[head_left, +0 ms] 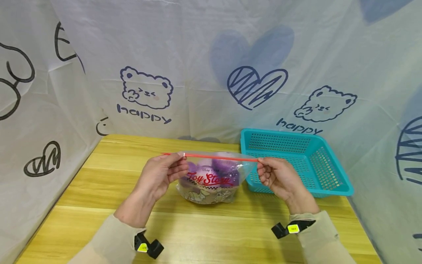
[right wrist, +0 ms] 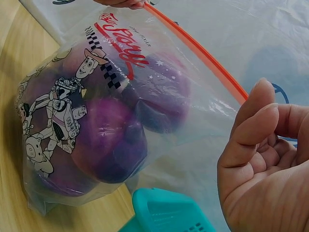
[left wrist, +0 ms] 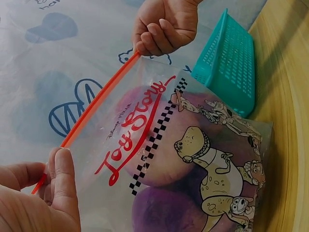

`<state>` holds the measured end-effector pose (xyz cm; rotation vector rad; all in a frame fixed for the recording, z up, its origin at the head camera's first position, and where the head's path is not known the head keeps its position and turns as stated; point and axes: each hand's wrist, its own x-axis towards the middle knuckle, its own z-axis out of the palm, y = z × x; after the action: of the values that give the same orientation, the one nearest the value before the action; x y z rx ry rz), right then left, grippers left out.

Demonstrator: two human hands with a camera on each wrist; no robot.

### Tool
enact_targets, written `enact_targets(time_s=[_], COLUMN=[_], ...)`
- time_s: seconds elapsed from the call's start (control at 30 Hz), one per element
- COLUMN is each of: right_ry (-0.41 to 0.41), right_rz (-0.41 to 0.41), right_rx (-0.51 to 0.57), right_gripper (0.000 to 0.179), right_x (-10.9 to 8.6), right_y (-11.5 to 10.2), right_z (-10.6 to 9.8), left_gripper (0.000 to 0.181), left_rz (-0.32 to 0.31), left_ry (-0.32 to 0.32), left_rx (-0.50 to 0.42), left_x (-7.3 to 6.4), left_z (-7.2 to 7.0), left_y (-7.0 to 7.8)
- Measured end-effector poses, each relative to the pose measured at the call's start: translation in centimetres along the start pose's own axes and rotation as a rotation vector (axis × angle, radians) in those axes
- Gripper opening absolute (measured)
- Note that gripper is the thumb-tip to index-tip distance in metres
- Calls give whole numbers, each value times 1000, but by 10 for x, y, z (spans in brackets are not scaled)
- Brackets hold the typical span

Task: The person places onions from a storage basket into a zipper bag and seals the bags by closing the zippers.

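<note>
A clear zip bag (head_left: 211,187) with red Toy Story lettering and cartoon figures stands upright on the table. Several round purple and pinkish things, like balls, fill it; one purple ball (right wrist: 113,140) shows through the plastic. Along its top runs a red zip strip (head_left: 221,158), stretched straight between both hands. My left hand (head_left: 163,172) pinches the strip near its left end, between thumb and fingers. At the other end, my right hand (head_left: 280,179) pinches the strip's right corner, its other fingers curled in. The bag's back side is hidden.
Behind and right of the bag, a turquoise plastic basket (head_left: 344,181) with perforated walls sits on the wooden table (head_left: 204,234). A white cloth (head_left: 197,73) with bear and heart drawings hangs behind and at both sides. Each wrist carries a small black camera.
</note>
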<state>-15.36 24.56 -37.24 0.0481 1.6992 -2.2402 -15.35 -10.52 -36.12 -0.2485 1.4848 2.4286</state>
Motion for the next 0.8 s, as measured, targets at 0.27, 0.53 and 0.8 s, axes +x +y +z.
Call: enact_targets(time_s=[0.27,0.53,0.8], right_ry=[-6,-1,11], right_rz=[-6,-14,-11], right_rx=[22,27,43], right_gripper=[36,35,36], right_x=[0,0,1], right_y=[0,1,1], right_z=[0,-1,-4], left_gripper=[20,20,20], left_rz=[4,7,15], left_ry=[17,23,42], left_rx=[-2,18,21], left_x=[-1,-4,-5], left_z=[-7,-12,-19], left_y=[5,11,17])
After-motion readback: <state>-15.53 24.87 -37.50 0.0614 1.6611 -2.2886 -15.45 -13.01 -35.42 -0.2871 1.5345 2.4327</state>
